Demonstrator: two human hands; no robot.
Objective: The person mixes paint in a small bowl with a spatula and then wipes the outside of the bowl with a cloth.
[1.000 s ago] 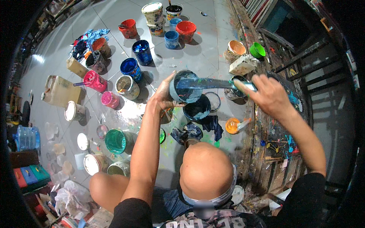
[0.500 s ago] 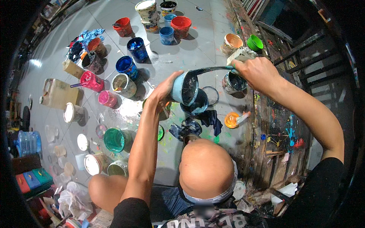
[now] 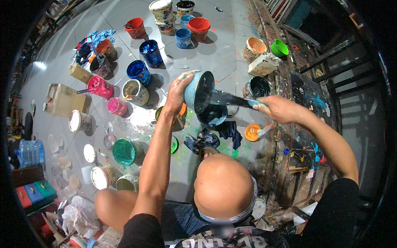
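My left hand (image 3: 178, 91) grips a light blue plastic tub (image 3: 192, 94) from its left side, holding it tipped so that its dark-smeared mouth faces right. A flat stirring paddle (image 3: 231, 99), coated in black paint, is in my right hand (image 3: 278, 109). Its blade reaches left into the mouth of the tipped tub; the very tip is hidden inside. Directly beneath is a second tub (image 3: 216, 118) with dark paint in it, partly covered by the first. Dark stained rags (image 3: 229, 134) lie on the floor just nearer to me.
Around stand a dark-paint pot (image 3: 258, 87), blue pots (image 3: 138, 72), a pink pot (image 3: 100, 88), a green pot (image 3: 125, 152) and a yellowish jerrycan (image 3: 62, 100). An orange lid (image 3: 252, 132) lies near a paint-splashed wooden platform (image 3: 285, 173) on the right. My bent knees are close below.
My right hand has come down and nearer, bringing the paddle from above the tub's rim down across its mouth. My left hand has turned the tub slightly and raised it a little.
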